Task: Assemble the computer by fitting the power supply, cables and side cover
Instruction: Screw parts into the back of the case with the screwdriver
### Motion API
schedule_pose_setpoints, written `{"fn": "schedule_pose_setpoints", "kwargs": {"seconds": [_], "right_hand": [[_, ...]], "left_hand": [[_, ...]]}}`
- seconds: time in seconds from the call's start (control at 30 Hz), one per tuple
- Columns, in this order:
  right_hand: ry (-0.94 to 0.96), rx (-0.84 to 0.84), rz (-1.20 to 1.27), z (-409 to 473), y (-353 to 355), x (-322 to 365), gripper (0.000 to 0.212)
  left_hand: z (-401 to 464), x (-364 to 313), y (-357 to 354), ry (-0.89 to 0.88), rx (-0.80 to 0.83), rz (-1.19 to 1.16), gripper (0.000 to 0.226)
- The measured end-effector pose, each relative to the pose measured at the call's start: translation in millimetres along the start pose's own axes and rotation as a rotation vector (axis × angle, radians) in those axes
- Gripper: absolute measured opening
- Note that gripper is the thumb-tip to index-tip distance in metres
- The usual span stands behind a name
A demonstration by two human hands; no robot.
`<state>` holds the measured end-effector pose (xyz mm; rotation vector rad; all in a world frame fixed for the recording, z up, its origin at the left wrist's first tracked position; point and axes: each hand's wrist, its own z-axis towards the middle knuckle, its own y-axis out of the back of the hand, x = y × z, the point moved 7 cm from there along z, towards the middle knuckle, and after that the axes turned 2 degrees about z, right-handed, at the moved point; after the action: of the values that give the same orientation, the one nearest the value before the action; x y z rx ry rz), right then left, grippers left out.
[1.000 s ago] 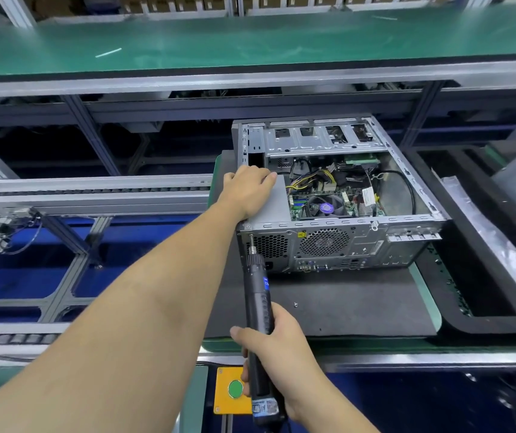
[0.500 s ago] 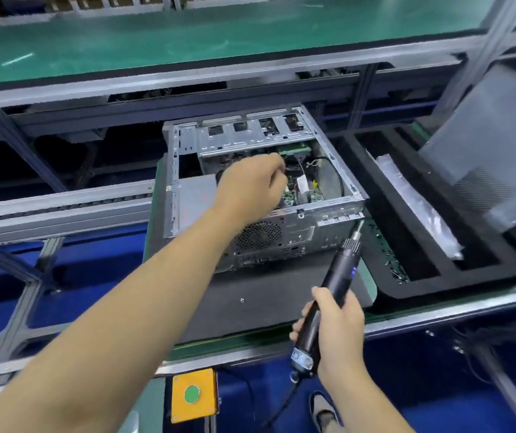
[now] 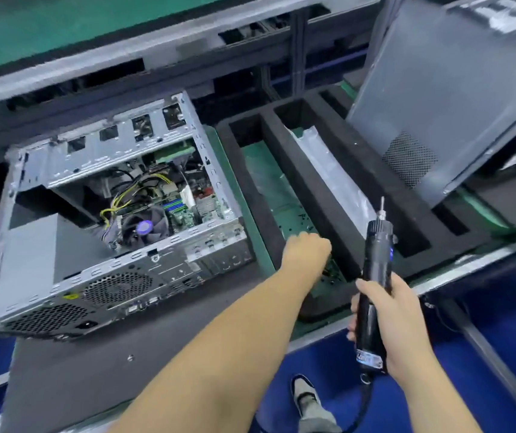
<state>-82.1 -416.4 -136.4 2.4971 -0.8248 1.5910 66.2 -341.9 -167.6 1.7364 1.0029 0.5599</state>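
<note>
Off the computer case (image 3: 119, 220) the left hand (image 3: 305, 250) is swung, down into the foam tray (image 3: 284, 170), fingers curled, likely for screws; any pinch is hidden. Upright in the right hand (image 3: 388, 310) the screwdriver (image 3: 373, 276) is gripped, kept ready. Side cover (image 3: 444, 98) is leaned beyond.

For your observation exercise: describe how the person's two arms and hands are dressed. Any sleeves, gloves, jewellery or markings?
Both forearms are bare as far as the head camera shows: no sleeves in view. The left hand and right hand wear no gloves. No watch, ring, wristband or marking is visible on either.
</note>
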Motion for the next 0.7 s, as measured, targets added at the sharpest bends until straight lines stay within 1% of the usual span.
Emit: {"fn": "schedule_pose_setpoints", "kwargs": {"seconds": [0.03,0.1,0.17,0.23,0.3,0.4,0.5,0.57,0.63,0.7], "right_hand": [[-0.001,0.014,-0.006,4,3,0,0.023],[-0.008,0.038,-0.024,12,4,-1,0.024],[-0.017,0.048,-0.040,20,3,-2,0.024],[-0.022,0.060,-0.045,25,0,-4,0.018],[-0.025,0.070,-0.050,29,-4,-3,0.012],[-0.028,0.069,-0.058,33,-4,-4,0.012],[-0.021,0.061,-0.061,34,-3,-4,0.011],[-0.018,0.060,-0.058,34,-2,-3,0.011],[-0.013,0.059,-0.060,32,-4,0,0.010],[0.005,0.052,-0.070,30,-9,2,0.016]], "left_hand": [[12,-2,1,0.007,-0.019,0.027,0.017],[31,-1,0,0.048,-0.021,-0.020,0.019],[41,4,-7,0.107,0.032,-0.083,0.028],[46,8,-19,0.135,0.082,-0.133,0.029],[47,6,-25,0.135,0.089,-0.147,0.027],[49,4,-27,0.132,0.063,-0.180,0.026],[48,-1,-28,0.098,0.060,-0.149,0.027],[45,-4,-25,0.085,0.061,-0.143,0.023],[38,-4,-14,0.078,0.027,-0.159,0.018],[26,1,3,0.076,-0.039,-0.203,0.016]]}}
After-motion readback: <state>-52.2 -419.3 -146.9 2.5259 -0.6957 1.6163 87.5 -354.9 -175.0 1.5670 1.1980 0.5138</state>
